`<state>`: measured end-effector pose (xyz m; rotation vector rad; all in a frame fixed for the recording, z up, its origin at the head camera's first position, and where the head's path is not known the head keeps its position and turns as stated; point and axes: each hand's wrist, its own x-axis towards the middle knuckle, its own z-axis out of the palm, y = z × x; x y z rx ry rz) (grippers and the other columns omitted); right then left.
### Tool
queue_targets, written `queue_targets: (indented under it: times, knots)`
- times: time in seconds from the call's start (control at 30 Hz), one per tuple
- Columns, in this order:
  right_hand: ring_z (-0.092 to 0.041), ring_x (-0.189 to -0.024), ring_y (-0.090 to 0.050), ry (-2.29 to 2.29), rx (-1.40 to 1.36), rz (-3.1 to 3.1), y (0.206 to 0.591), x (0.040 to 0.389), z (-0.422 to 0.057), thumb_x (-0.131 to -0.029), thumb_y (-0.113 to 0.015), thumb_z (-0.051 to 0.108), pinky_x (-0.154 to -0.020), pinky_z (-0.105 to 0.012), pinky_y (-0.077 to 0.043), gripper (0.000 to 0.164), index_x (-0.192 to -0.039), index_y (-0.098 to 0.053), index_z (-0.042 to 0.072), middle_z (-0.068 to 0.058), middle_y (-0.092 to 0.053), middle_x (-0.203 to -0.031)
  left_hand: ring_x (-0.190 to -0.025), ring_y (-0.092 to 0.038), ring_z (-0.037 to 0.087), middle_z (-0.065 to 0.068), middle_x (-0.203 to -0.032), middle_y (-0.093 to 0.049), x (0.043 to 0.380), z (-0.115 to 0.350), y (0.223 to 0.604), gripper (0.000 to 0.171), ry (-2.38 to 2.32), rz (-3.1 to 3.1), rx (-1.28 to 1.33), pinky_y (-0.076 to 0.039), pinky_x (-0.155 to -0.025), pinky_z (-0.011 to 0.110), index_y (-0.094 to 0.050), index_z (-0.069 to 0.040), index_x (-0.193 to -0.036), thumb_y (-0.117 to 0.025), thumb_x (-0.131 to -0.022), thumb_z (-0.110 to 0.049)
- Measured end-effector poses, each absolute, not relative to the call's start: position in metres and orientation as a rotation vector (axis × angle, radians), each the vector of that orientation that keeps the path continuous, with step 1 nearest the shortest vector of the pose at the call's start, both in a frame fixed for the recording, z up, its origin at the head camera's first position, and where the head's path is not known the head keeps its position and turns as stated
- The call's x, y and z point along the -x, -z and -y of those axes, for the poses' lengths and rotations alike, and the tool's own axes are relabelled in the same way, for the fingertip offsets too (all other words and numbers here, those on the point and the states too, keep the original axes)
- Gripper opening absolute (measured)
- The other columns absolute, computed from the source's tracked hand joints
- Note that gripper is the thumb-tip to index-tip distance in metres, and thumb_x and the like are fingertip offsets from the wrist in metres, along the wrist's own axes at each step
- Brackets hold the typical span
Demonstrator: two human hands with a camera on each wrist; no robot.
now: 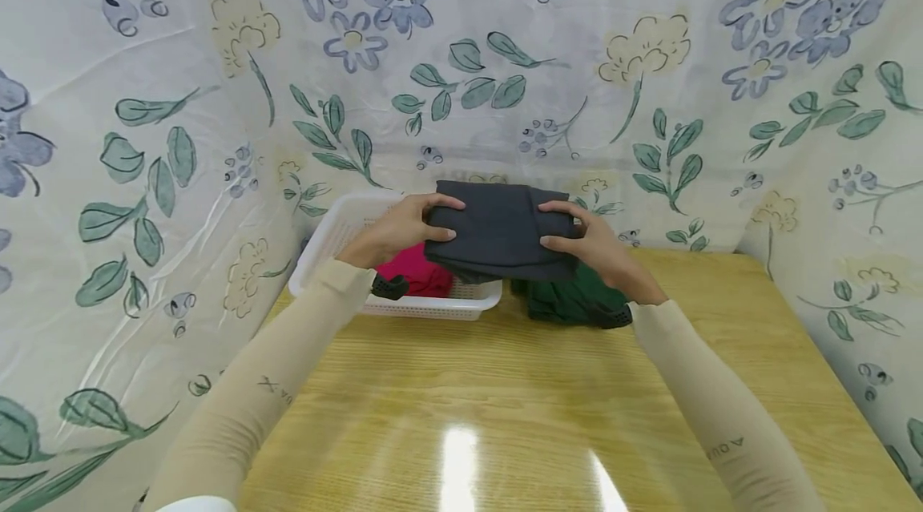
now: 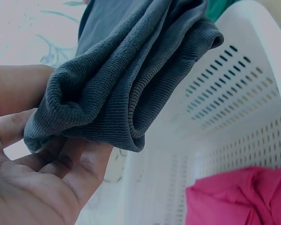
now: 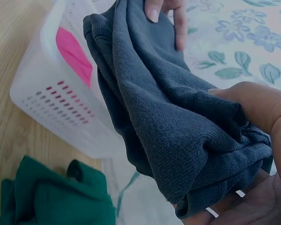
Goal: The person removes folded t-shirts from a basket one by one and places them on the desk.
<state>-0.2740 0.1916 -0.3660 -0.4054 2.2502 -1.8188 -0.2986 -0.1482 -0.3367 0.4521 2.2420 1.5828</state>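
Both hands hold a folded dark grey garment (image 1: pixel 493 223) up in the air, between the white basket and the green cloth. At its left end my left hand (image 1: pixel 404 227) grips the folds, thumb on one face and fingers on the other. My right hand (image 1: pixel 594 246) pinches the opposite end the same way, as the right wrist view shows. Several stacked fabric layers (image 2: pixel 131 89) with a ribbed texture show at the left end. Behind and below stands the white perforated plastic basket (image 1: pixel 476 307), with a pinkish-red folded cloth (image 1: pixel 421 276) inside it.
A dark green folded cloth (image 1: pixel 558 300) lies on the wooden table (image 1: pixel 461 384) to the right of the basket. Flower-printed fabric (image 1: pixel 461 119) hangs behind the table and along both sides.
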Motion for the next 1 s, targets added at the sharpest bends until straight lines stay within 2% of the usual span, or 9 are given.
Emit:
queue_targets:
  times: [0.13, 0.27, 0.47, 0.7, 1.0]
  knots:
    - [-0.037, -0.126, -0.058, 1.828, 0.415, -2.26, 0.368, 0.272, -0.203, -0.095, -0.077, 0.018, -0.094, -0.043, -0.056, 0.057, -0.148, -0.055, 0.024, -0.02, -0.045, -0.151, -0.121, -0.061, 0.03, 0.014, -0.153, -0.042, 0.299, 0.137, 0.337, 0.046, -1.585, -2.228, -0.464, -0.057, -0.091, 0.037, -0.06, -0.013, -0.141, -0.069, -0.097, 0.0]
    - [-0.037, -0.129, -0.055, 1.823, 0.427, -2.269, 0.372, 0.268, -0.217, -0.097, -0.076, 0.02, -0.095, -0.042, -0.055, 0.058, -0.149, -0.053, 0.024, -0.016, -0.038, -0.158, -0.118, -0.063, 0.029, 0.013, -0.151, -0.045, 0.297, 0.123, 0.337, 0.045, -1.547, -2.265, -0.478, -0.057, -0.091, 0.037, -0.061, -0.015, -0.14, -0.07, -0.097, -0.003]
    - [-0.035, -0.126, -0.056, 1.778, 0.373, -2.309, 0.38, 0.259, -0.242, -0.098, -0.074, 0.023, -0.09, -0.036, -0.057, 0.059, -0.152, -0.05, 0.022, -0.013, -0.03, -0.162, -0.118, -0.061, 0.029, 0.014, -0.146, -0.048, 0.298, 0.1, 0.348, 0.045, -1.523, -2.275, -0.539, -0.057, -0.091, 0.036, -0.063, -0.014, -0.138, -0.072, -0.096, -0.002]
    - [-0.033, -0.124, -0.056, 1.778, 0.348, -2.295, 0.388, 0.254, -0.257, -0.097, -0.075, 0.024, -0.09, -0.035, -0.056, 0.062, -0.153, -0.048, 0.023, -0.022, -0.041, -0.151, -0.12, -0.06, 0.028, 0.013, -0.148, -0.048, 0.296, 0.086, 0.356, 0.046, -1.468, -2.305, -0.558, -0.056, -0.094, 0.037, -0.063, -0.015, -0.139, -0.073, -0.095, -0.004]
    - [-0.027, -0.123, -0.056, 1.804, 0.289, -2.339, 0.389, 0.246, -0.282, -0.096, -0.077, 0.026, -0.088, -0.032, -0.056, 0.062, -0.152, -0.049, 0.025, -0.022, -0.038, -0.154, -0.123, -0.057, 0.026, 0.012, -0.152, -0.044, 0.296, 0.057, 0.352, 0.048, -1.406, -2.345, -0.578, -0.054, -0.094, 0.037, -0.062, -0.018, -0.141, -0.074, -0.095, -0.007]
